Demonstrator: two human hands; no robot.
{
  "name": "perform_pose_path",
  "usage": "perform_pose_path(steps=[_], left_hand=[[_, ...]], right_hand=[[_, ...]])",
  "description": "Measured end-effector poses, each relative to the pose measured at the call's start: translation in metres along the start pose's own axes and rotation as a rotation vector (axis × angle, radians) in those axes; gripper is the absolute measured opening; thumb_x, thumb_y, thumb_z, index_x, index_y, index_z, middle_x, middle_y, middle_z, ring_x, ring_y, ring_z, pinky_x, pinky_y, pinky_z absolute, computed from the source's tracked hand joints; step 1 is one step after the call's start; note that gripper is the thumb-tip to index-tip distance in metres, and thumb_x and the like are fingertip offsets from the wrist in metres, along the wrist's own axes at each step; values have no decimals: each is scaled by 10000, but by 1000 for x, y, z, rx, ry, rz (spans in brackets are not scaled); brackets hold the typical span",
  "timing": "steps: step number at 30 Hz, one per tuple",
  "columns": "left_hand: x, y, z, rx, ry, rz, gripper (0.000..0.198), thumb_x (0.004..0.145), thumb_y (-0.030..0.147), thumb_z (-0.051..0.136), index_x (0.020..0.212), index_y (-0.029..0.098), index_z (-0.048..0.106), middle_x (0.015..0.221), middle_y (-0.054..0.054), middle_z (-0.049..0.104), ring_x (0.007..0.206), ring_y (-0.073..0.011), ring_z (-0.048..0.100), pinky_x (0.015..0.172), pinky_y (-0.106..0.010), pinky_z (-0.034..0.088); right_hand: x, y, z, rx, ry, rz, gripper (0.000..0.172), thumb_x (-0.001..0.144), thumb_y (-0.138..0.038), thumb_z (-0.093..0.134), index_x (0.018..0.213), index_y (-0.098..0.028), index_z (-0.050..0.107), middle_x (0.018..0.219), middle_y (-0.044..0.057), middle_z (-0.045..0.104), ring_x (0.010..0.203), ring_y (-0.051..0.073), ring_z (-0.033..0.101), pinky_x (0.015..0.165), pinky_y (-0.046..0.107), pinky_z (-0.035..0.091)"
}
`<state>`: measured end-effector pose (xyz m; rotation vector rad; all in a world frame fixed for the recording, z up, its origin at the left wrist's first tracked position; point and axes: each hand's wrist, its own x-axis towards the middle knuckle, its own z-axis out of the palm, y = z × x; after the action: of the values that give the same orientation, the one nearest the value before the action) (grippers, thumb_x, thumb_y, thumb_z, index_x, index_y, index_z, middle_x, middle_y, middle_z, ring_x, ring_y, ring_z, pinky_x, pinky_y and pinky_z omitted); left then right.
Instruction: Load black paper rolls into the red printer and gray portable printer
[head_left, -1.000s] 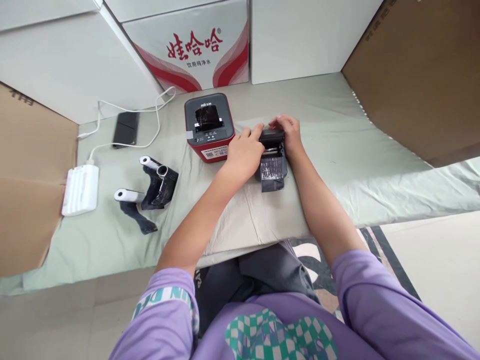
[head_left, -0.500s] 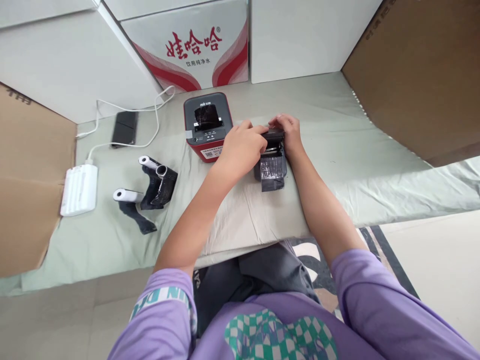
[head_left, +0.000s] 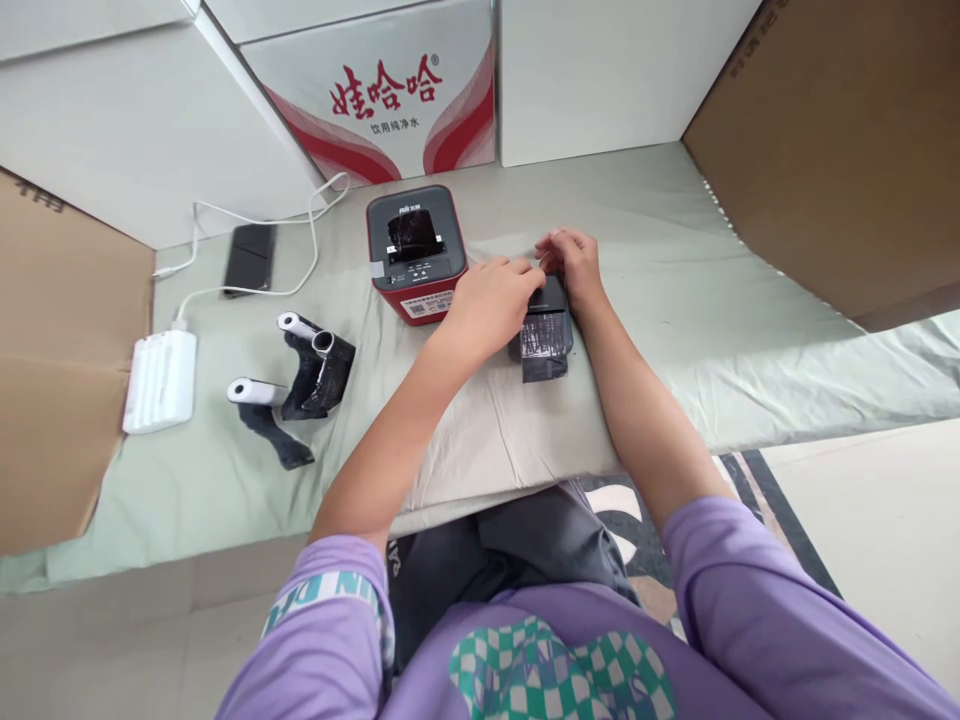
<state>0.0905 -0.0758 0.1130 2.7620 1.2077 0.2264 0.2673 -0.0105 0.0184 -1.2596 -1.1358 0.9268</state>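
Note:
A small black label printer (head_left: 553, 292) lies before me with its lid down. A strip of black-wrapped paper (head_left: 544, 350) sticks out of its near side. My left hand (head_left: 495, 298) rests over the printer's left side, its fingertips bent onto the lid. Along the right side and far corner lies my right hand (head_left: 576, 265), with curled fingers. The printer's far edge is partly hidden by my fingers. Just left of it stands a larger red and black printer (head_left: 420, 262) with a dark strip in its top slot.
On the left lie several white-cored rolls (head_left: 256, 391) with dark strips, a black phone (head_left: 250, 258) and a white power adapter (head_left: 160, 380) with a white cable (head_left: 247, 291). White boxes (head_left: 592, 80) line the back; brown cartons (head_left: 840, 160) stand at both sides.
The small printer's lid was raised, showing its inside, and is now down. My left hand has shifted slightly right and lower onto the lid. My right hand has barely moved.

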Motion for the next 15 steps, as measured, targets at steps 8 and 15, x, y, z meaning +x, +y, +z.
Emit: perform_pose_path(steps=[8, 15], left_hand=[[0, -2, -1, -174, -184, -304, 324, 1022, 300, 495, 1290, 171, 623, 1219, -165, 727, 1043, -287, 709, 847, -367, 537], [0, -13, -3, -448, -400, -464, 315, 1007, 452, 484, 979, 197, 665, 809, -82, 768, 647, -239, 723, 653, -331, 520]], right_hand=[[-4, -10, -3, -64, -74, 16, 337, 879, -525, 695, 777, -208, 641, 739, 0, 631, 673, 129, 586, 700, 279, 542], [-15, -35, -48, -340, -384, 172, 187, 806, -332, 834, 794, -190, 714, 631, -6, 562, 644, 149, 520, 677, 316, 481]])
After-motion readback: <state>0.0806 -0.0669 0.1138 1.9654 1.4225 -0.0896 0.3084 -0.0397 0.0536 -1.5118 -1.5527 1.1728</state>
